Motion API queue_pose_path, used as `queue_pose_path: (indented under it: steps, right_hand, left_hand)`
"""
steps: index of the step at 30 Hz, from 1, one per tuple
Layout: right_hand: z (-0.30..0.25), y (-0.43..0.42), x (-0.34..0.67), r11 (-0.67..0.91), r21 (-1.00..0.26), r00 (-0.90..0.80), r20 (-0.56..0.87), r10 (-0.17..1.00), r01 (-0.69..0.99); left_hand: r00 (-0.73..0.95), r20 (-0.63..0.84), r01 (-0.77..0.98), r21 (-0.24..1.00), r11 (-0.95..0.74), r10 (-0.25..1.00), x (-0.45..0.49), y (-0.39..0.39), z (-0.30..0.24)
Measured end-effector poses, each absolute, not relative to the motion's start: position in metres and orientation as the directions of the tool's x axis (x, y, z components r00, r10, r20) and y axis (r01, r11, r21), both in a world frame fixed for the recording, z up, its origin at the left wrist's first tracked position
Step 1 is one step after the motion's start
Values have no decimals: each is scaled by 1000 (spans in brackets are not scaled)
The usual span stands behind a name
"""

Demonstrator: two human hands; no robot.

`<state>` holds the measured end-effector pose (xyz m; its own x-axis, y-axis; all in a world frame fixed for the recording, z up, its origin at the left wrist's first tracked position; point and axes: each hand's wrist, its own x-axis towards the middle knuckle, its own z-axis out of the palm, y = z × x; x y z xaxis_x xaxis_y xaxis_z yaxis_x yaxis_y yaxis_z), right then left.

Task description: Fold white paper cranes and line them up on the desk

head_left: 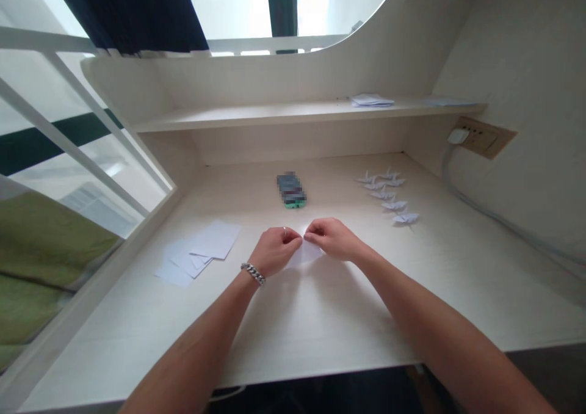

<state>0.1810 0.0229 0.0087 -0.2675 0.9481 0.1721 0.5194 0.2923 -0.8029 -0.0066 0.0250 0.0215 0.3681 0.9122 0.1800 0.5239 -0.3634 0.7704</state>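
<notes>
A piece of white paper point(304, 254) is pinched between my two hands above the middle of the desk. My left hand point(274, 249), with a ring and a chain bracelet at the wrist, grips its upper left part between thumb and fingers. On the other side my right hand point(333, 238) pinches it close to the left fingertips. The hands hide part of the paper, so its exact folds cannot be made out. Several white folded paper cranes point(394, 206) stand to the right, behind my right hand. Loose white paper sheets point(215, 237) lie overlapping to the left.
A phone-like device point(291, 190) with a blurred screen lies behind my hands. Along the back runs a shelf point(274, 113) bearing folded paper point(372, 100). A white plug point(458, 136) sits in the wall socket point(488, 138), its cable point(499, 218) trailing down the right side.
</notes>
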Motion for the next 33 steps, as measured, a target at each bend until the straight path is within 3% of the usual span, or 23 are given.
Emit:
queue_pose_path:
  steps: [2,7,11,13,15,18,21,23,26,33]
  right_hand:
    - [10,25,188,272,-807,-242,164,956,525]
    - [10,31,214,197,-834,-124,154,980,516]
    - [8,32,212,201,-845,-136,154,979,496]
    - [6,32,204,228,-854,-174,163,971,468]
    - [2,32,196,234,-888,-146,190,971,396]
    - [-7,29,188,140,-972,23,147,989,189]
    - [-15,24,186,3,-1000,-103,0,995,25]
    - [-18,23,186,-29,-1000,-117,-28,993,-6]
    - [-17,23,188,-39,-998,-50,-37,998,-52]
    - [-16,21,189,-15,-1000,-54,-15,998,-1]
  left_hand:
    - [374,172,508,785,-356,911,-12,29,20]
    - [340,-7,437,887,-151,940,-53,39,16]
    - [222,29,368,923,-111,975,-52,39,19]
    - [267,25,340,933,-118,963,-39,38,18]
    - [371,21,357,920,-163,928,-26,36,14]
    - [297,60,366,915,-171,953,-17,36,6]
    - [202,16,271,960,-71,979,-18,36,-1]
    - [249,-37,226,974,-21,968,-21,37,-2]
    - [362,-85,293,956,-27,928,-28,40,2]
    - [330,-11,330,938,-104,944,-37,45,3]
